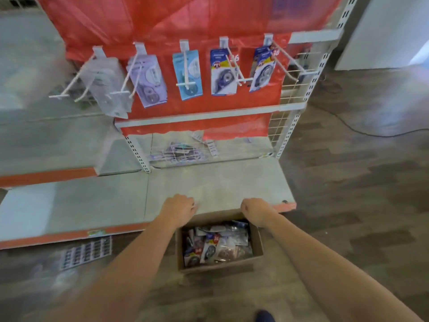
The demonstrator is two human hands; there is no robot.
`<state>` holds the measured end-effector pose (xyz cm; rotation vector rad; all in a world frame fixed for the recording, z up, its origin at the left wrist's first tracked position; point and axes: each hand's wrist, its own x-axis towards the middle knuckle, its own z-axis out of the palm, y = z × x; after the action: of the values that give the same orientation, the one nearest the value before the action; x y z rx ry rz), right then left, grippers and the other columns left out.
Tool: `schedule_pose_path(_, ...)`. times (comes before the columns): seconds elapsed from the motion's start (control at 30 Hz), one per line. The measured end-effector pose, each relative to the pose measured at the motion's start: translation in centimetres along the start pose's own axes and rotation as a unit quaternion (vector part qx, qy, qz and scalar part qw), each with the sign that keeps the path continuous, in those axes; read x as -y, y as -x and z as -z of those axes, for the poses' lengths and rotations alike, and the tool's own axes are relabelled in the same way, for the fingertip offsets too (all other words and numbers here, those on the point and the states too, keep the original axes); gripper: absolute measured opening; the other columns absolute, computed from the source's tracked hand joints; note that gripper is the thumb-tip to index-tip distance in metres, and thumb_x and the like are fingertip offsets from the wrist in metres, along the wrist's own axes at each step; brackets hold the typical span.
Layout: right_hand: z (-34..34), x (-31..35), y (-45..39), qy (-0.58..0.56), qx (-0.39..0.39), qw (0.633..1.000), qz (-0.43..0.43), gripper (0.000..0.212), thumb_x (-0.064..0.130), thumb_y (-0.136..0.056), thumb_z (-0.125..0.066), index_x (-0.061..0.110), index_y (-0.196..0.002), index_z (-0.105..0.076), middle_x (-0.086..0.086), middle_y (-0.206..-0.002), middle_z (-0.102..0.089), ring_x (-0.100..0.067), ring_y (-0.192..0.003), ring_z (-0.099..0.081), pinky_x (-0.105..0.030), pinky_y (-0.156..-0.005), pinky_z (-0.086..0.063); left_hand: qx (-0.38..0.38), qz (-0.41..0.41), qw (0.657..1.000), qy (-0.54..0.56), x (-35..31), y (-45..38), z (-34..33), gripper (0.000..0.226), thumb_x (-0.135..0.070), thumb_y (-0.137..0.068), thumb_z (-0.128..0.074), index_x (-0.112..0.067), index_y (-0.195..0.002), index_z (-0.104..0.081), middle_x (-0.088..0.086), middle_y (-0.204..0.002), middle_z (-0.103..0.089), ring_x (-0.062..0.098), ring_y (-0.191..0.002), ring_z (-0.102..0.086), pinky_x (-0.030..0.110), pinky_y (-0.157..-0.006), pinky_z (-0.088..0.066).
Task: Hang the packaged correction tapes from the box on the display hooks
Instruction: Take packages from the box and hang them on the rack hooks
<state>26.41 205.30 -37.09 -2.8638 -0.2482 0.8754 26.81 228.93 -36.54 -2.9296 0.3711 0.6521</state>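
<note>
A cardboard box [256,240] stands on the floor below the shelf edge, full of packaged correction tapes [216,242]. Both arms reach forward above it. My left hand [180,209] hovers over the box's far left corner with fingers loosely curled and nothing in it. My right hand [254,211] is over the far right corner, fingers curled into a loose fist with nothing visible in it. White display hooks [236,66] stick out from the red back panel. Packs hang on them: clear ones [109,84], lilac [148,80], light blue [188,75] and dark blue ones [224,73] [262,70].
A grey base shelf [209,182] with an orange front edge juts out above the box's far side. A wire basket [176,154] with loose packs sits at the shelf's back. A printed sheet [86,252] lies on the floor at left. A cable [362,131] runs across the floor at right.
</note>
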Motion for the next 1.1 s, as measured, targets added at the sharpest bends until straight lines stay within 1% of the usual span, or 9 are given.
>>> schedule_pose_path(0.13, -7.3, -1.6, -5.3, 0.046, 0.079, 0.995, 0.025, 0.031, 0.011, -0.099, -0.039, 0.001, -0.125, -0.053, -0.019, -0.128, -0.058, -0.033, -0.116, -0.056, -0.038, -0.095, -0.046, 0.039, 0.009, 0.999, 0.027, -0.2, -3.1, -8.8, 0.038, -0.038, -0.101, -0.033, -0.013, -0.114, -0.059, 0.008, -0.116, -0.062, 0.026, -0.108, -0.057, 0.039, -0.091, -0.046)
schedule_pose_path(0.33, -19.5, -4.0, -14.1, 0.068, 0.186, 0.979, 0.044, 0.031, 0.007, -0.095, -0.048, 0.001, -0.124, -0.058, -0.016, -0.129, -0.057, -0.029, -0.117, -0.056, -0.036, -0.101, -0.045, 0.094, 0.026, 0.994, 0.058, -1.0, -8.6, -22.5, 0.039, -0.039, -0.102, -0.031, -0.014, -0.119, -0.055, 0.007, -0.116, -0.060, 0.026, -0.108, -0.056, 0.038, -0.086, -0.046)
schedule_pose_path(0.5, -29.3, -5.7, -21.6, 0.057, 0.201, 0.977, 0.040, 0.034, 0.007, -0.098, -0.041, 0.000, -0.130, -0.051, -0.015, -0.137, -0.051, -0.029, -0.124, -0.049, -0.034, -0.100, -0.040, 0.114, 0.027, 0.990, 0.074, -2.4, -14.2, -33.1, 0.037, -0.037, -0.102, -0.031, -0.016, -0.126, -0.052, 0.008, -0.124, -0.057, 0.025, -0.114, -0.052, 0.040, -0.094, -0.043)
schedule_pose_path(0.63, -35.9, -7.2, -27.3, 0.015, 0.197, 0.980, 0.005, 0.035, 0.018, -0.097, -0.047, 0.009, -0.130, -0.052, -0.010, -0.132, -0.056, -0.026, -0.117, -0.055, -0.032, -0.092, -0.044, 0.094, 0.031, 0.993, 0.069, -3.5, -18.4, -39.8, 0.038, -0.036, -0.102, -0.032, -0.016, -0.126, -0.052, 0.008, -0.127, -0.056, 0.026, -0.117, -0.051, 0.041, -0.095, -0.041)
schedule_pose_path(0.73, -38.8, -7.8, -30.5, -0.007, 0.188, 0.982, 0.018, 0.038, 0.025, -0.099, -0.041, 0.015, -0.135, -0.047, -0.010, -0.137, -0.051, -0.026, -0.123, -0.050, -0.032, -0.100, -0.039, 0.076, 0.037, 0.994, 0.068, -3.6, -21.2, -43.6, 0.039, -0.037, -0.101, -0.033, -0.013, -0.123, -0.054, 0.010, -0.126, -0.058, 0.028, -0.117, -0.050, 0.040, -0.094, -0.041)
schedule_pose_path(0.8, -40.2, -8.0, -31.9, -0.005, 0.195, 0.980, 0.028, 0.042, 0.029, -0.098, -0.043, 0.023, -0.140, -0.041, -0.007, -0.143, -0.046, -0.026, -0.128, -0.046, -0.034, -0.105, -0.036, 0.071, 0.039, 0.995, 0.063, -3.6, -22.7, -45.4, 0.041, -0.041, -0.100, -0.034, -0.013, -0.122, -0.055, 0.010, -0.125, -0.058, 0.027, -0.118, -0.049, 0.038, -0.090, -0.041)
schedule_pose_path(0.87, -41.5, -8.0, -33.2, 0.013, 0.196, 0.980, 0.026, 0.047, 0.029, -0.097, -0.046, 0.028, -0.142, -0.036, -0.007, -0.143, -0.046, -0.027, -0.128, -0.046, -0.037, -0.106, -0.038, 0.064, 0.049, 0.996, 0.041, -3.7, -23.8, -46.6, 0.044, -0.047, -0.099, -0.035, -0.015, -0.120, -0.056, 0.011, -0.124, -0.058, 0.029, -0.121, -0.045, 0.038, -0.092, -0.038)
schedule_pose_path(1.0, -43.9, -7.7, -34.1, 0.036, 0.190, 0.981, 0.006, 0.062, 0.016, -0.091, -0.057, 0.016, -0.146, -0.027, -0.014, -0.140, -0.047, -0.029, -0.125, -0.049, -0.036, -0.100, -0.042, 0.032, 0.066, 0.997, 0.036, -4.2, -24.4, -47.8, 0.046, -0.053, -0.096, -0.036, -0.018, -0.111, -0.061, 0.008, -0.115, -0.062, 0.028, -0.125, -0.042, 0.041, -0.109, -0.019)
schedule_pose_path(1.1, -45.1, -7.6, -34.1, 0.013, 0.172, 0.985, -0.013, 0.070, 0.019, -0.089, -0.060, 0.013, -0.147, -0.021, -0.014, -0.140, -0.047, -0.030, -0.125, -0.049, -0.036, -0.099, -0.043, 0.029, 0.042, 0.997, 0.054, -4.9, -24.7, -48.4, 0.044, -0.052, -0.095, -0.042, -0.018, -0.116, -0.059, 0.005, -0.118, -0.063, 0.025, -0.122, -0.044, 0.039, -0.106, -0.020)
